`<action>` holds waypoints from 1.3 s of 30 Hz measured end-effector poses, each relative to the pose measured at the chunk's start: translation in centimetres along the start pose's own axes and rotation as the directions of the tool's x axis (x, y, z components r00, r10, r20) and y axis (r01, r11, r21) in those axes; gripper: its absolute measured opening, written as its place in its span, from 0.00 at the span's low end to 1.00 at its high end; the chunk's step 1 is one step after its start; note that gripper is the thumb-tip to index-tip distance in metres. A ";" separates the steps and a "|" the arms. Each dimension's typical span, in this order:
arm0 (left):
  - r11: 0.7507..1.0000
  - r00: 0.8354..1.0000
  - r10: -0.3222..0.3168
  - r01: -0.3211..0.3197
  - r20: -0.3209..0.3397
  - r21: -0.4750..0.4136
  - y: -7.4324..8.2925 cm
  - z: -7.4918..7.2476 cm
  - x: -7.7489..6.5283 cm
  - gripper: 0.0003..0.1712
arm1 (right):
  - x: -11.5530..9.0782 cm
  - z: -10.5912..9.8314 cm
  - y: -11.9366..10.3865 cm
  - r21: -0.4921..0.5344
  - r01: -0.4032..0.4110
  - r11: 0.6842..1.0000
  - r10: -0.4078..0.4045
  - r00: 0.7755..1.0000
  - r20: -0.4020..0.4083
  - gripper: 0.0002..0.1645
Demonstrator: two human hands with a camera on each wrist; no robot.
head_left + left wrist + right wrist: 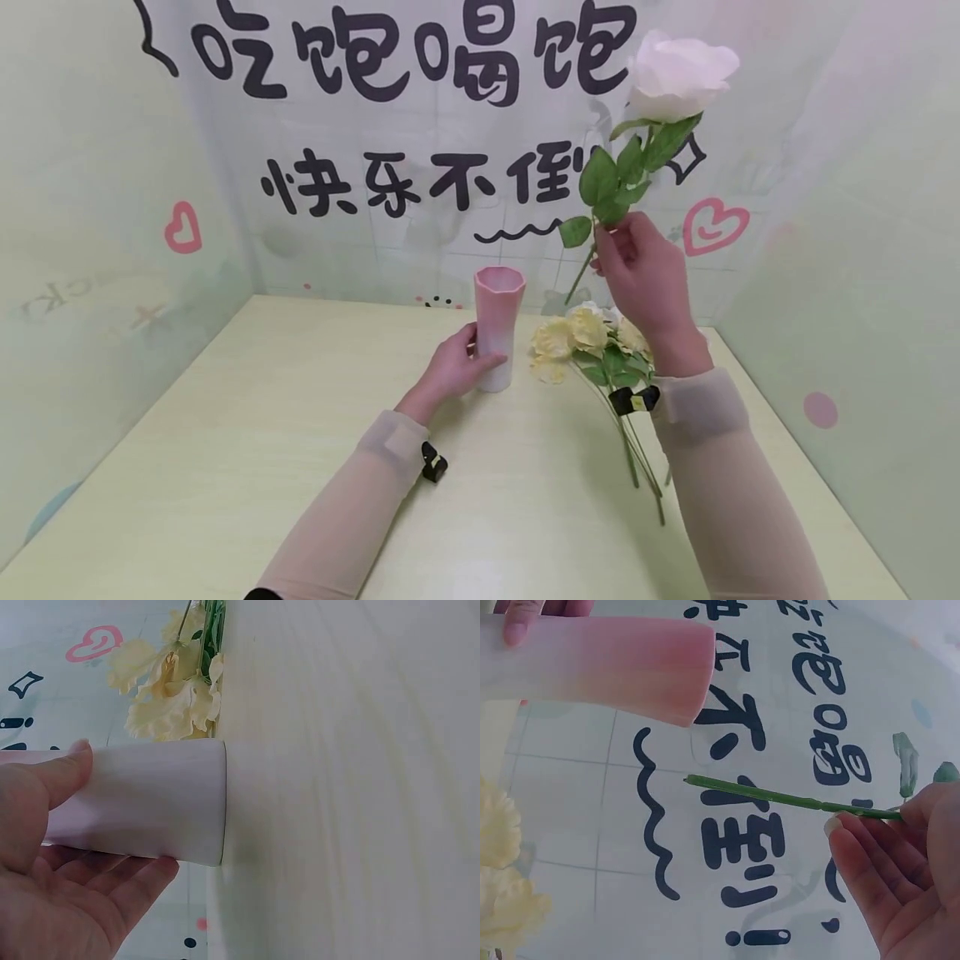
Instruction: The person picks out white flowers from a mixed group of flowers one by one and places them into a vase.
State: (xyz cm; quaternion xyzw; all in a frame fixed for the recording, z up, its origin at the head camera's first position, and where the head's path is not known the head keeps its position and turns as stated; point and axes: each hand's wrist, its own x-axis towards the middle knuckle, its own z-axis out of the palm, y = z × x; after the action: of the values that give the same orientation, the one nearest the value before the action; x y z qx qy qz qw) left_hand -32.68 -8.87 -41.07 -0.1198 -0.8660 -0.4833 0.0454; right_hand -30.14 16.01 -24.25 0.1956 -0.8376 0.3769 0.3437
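A pink-to-white vase stands upright on the table, and my left hand grips its lower half from the left. The left wrist view shows thumb and fingers on either side of the vase, whose base meets the tabletop. Up at the right, my right hand pinches the green stem of a white rose between thumb and fingers. The rose's bloom is raised above the hand. Its lower stem end points down toward the vase and is apart from the rim.
Several pale yellow flowers with long green stems lie on the right of the table, partly hidden by my right arm. A white bloom shows among them. Behind the table is a printed backdrop with black lettering; side panels flank it.
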 end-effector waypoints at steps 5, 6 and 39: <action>1.000 1.000 0.000 0.000 0.002 -0.004 0.1 0.0 -0.1 0.39 | 0.8 0.6 -0.9 0.111 0.084 0.990 -0.075 0.994 -0.083 0.12; 1.000 1.000 -0.003 0.003 0.004 -0.004 0.1 0.0 -0.1 0.39 | 0.9 0.8 -1.0 0.138 0.124 0.983 -0.111 0.989 -0.100 0.11; 0.997 0.999 0.008 -0.012 0.049 0.081 0.1 -0.4 0.4 0.38 | 1.5 8.0 -1.9 -0.219 0.021 0.976 0.070 0.915 0.397 0.15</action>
State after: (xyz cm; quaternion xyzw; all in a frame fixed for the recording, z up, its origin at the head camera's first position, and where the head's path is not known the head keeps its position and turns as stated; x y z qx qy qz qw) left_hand -33.07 -9.10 -40.69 -0.1340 -0.8851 -0.4446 0.0315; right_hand -33.54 8.56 -26.08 0.2194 -0.9290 0.2385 0.1786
